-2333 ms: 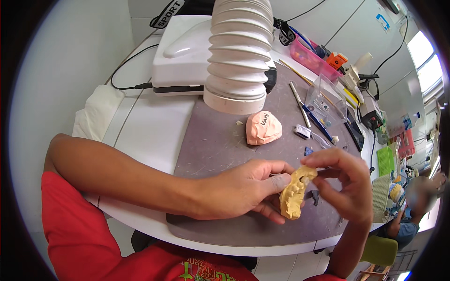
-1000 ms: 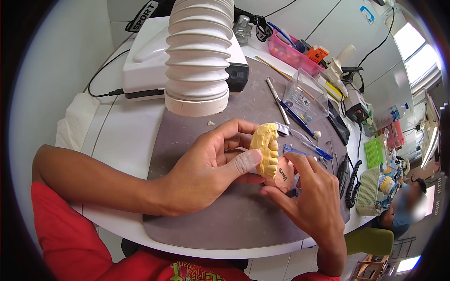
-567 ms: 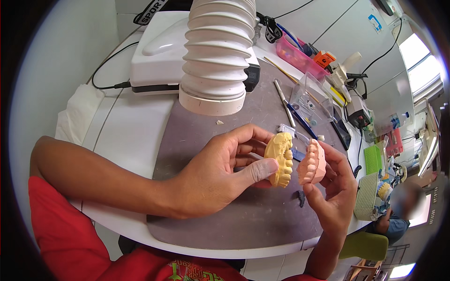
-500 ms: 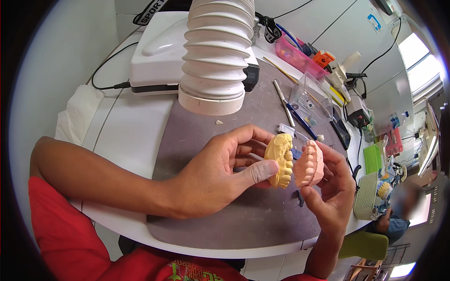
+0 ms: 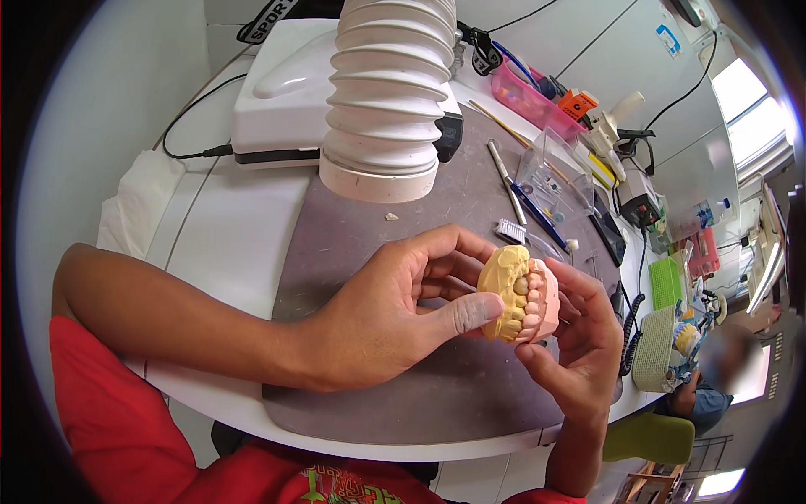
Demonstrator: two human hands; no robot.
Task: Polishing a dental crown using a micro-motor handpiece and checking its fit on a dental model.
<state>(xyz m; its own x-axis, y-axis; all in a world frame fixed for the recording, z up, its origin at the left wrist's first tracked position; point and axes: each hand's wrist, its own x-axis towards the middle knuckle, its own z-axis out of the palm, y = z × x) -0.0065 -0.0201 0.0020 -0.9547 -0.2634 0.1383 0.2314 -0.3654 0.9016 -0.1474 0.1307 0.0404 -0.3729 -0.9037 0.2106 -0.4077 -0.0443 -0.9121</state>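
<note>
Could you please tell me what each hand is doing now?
Left hand: closed, holding the yellow dental model.
Right hand: closed, holding the pink dental model.

Ribbed white hose, grey mat, pink basket, bristled brush, green chair

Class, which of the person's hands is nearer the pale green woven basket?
Right. The right hand, holding the pink dental model, is left of the basket; the left hand, holding the yellow model, is farther left.
</note>
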